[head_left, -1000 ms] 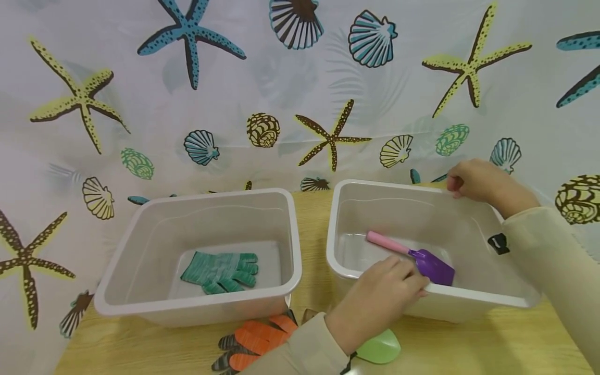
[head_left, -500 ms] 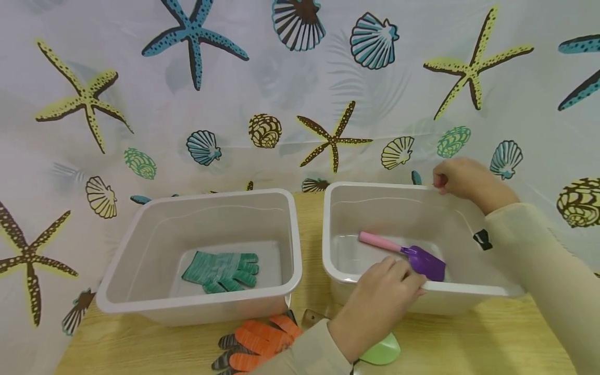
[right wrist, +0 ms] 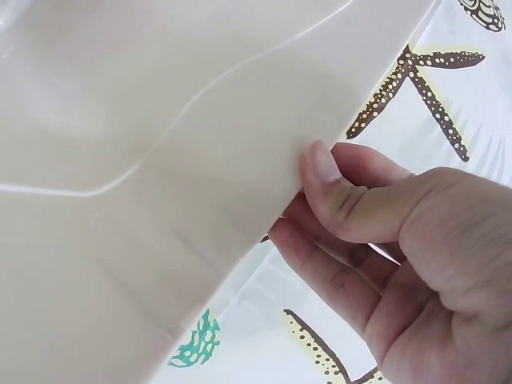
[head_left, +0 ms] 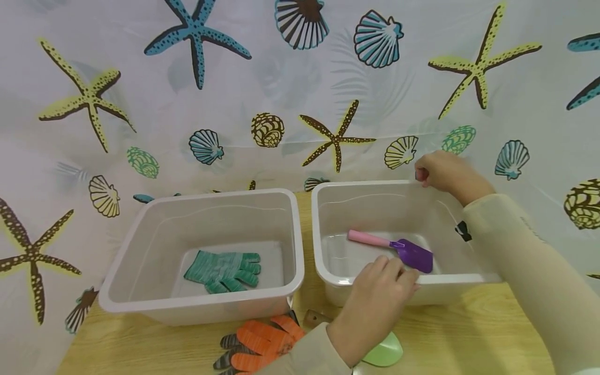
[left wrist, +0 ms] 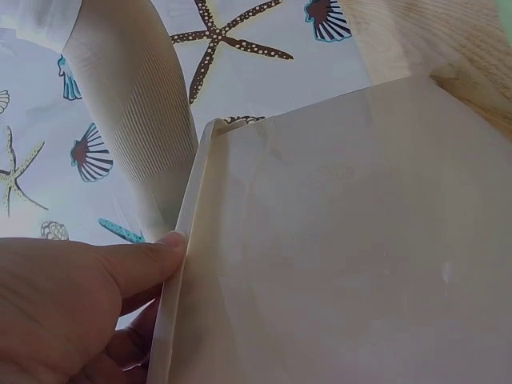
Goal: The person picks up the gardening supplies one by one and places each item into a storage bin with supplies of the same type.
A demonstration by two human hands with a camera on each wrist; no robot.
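Observation:
My left hand (head_left: 375,310) grips the near rim of the right plastic basin (head_left: 370,205), which is beige. At its far rim, my right hand (head_left: 447,174) pinches the edge. The left wrist view has the thumb and fingers of my left hand (left wrist: 72,304) on either side of the rim; in the right wrist view, my right hand (right wrist: 400,256) holds the edge between thumb and fingers. Inside lies a toy trowel (head_left: 414,255) with a pink handle and a purple blade.
A matching basin (head_left: 197,216) stands at left with a green glove (head_left: 225,271) in it. In front lie an orange and grey glove (head_left: 264,341), a brown handle end (head_left: 316,316) and a light green scoop-like piece (head_left: 386,350), partly hidden by my left arm. Patterned cloth (head_left: 304,78) hangs behind.
The right basin has slid left across the table towards the other basin, with the trowel inside. My right hand has moved left with its rim; the left basin stays put.

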